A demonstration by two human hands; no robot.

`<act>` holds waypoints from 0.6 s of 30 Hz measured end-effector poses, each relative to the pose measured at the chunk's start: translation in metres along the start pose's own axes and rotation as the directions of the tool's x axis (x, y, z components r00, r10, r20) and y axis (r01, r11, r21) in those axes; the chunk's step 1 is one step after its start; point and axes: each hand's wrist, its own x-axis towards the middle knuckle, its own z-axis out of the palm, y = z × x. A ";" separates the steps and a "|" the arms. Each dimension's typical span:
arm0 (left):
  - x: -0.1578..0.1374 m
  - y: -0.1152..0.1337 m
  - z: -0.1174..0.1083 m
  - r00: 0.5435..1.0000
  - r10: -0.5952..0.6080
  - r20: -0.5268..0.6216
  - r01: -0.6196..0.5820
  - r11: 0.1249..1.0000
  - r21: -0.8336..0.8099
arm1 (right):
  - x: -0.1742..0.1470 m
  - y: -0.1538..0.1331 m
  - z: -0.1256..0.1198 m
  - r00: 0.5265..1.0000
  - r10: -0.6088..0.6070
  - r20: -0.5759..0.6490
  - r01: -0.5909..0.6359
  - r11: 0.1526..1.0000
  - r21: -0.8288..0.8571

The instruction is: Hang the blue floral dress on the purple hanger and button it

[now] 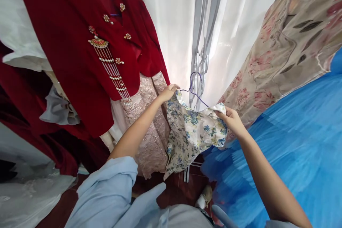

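From my remote seat, I see the left hand (169, 93) and right hand (232, 119) pinching opposite shoulders of the floral garment (192, 128) on the purple hanger (199, 98) before the metal stand (198, 25); I judge it light, soft, perhaps slippery, best held by those shoulder edges near the hanger's ends.

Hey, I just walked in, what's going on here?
A person is holding a floral top by its two shoulders, the left hand on one and the right hand on the other. A purple hanger is at its neckline, its hook up against a gray metal stand; whether it is hooked on is unclear. A red jacket is to the left, a bright blue garment to the right.
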 end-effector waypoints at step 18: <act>-0.083 -0.009 -0.005 0.837 -0.099 -0.538 0.145 0.988 0.044 | -0.002 -0.067 0.061 0.953 -0.235 -0.192 0.281 0.922 0.267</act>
